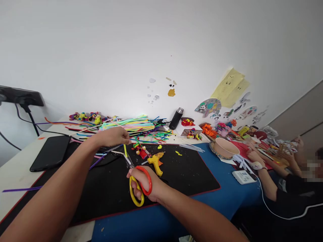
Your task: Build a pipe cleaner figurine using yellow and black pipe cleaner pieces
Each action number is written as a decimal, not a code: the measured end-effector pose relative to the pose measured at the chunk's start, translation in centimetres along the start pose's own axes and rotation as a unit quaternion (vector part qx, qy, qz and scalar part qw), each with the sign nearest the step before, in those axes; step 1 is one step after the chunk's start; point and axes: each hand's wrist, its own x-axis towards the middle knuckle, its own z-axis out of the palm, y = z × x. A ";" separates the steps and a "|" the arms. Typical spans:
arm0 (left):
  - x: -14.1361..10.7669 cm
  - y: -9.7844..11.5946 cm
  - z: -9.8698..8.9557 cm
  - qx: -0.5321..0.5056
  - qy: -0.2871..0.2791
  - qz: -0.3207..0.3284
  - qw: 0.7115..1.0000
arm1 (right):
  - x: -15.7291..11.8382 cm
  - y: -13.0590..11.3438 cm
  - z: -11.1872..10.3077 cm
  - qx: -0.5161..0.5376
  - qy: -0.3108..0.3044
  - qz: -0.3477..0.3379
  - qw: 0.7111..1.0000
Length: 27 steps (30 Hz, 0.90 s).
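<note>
My right hand (141, 183) is closed in the handles of scissors (140, 185), one loop red and one yellow. Their blades point up and away, parted around the lower end of a short yellow-green strip (125, 150). That strip hangs from the pinched fingers of my left hand (116, 136), just above the blades. Right of the blades a yellow glue gun (156, 162) lies on the black mat (181, 174), beside a small red figure (142, 152). Small yellow pieces (159, 147) lie behind the glue gun.
A heap of pastel pipe cleaners (133, 123) lies behind my left hand. The phone (50, 153) is at the left, a black bottle (176, 118) at the wall. To the right are a pink bowl (226, 148), a white device (243, 177) and another person's arm (267, 185).
</note>
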 end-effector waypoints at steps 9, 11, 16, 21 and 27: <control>2.1 -3.3 1.8 -0.004 -0.017 -0.008 1.000 | 1.6 2.4 1.3 0.040 0.041 0.038 0.998; 2.4 -3.6 2.0 -0.003 -0.017 -0.007 1.000 | 1.5 2.4 1.3 0.044 0.042 0.034 0.998; 3.2 -3.7 3.0 -0.003 -0.028 -0.004 1.000 | 1.5 2.5 1.2 0.040 0.041 0.041 0.998; 3.6 -3.6 3.4 -0.012 -0.036 0.013 0.999 | 1.7 2.4 1.2 0.039 0.038 0.060 0.997; 3.5 -3.2 3.4 -0.016 -0.038 0.028 0.999 | 1.9 2.4 1.2 0.038 0.039 0.064 0.996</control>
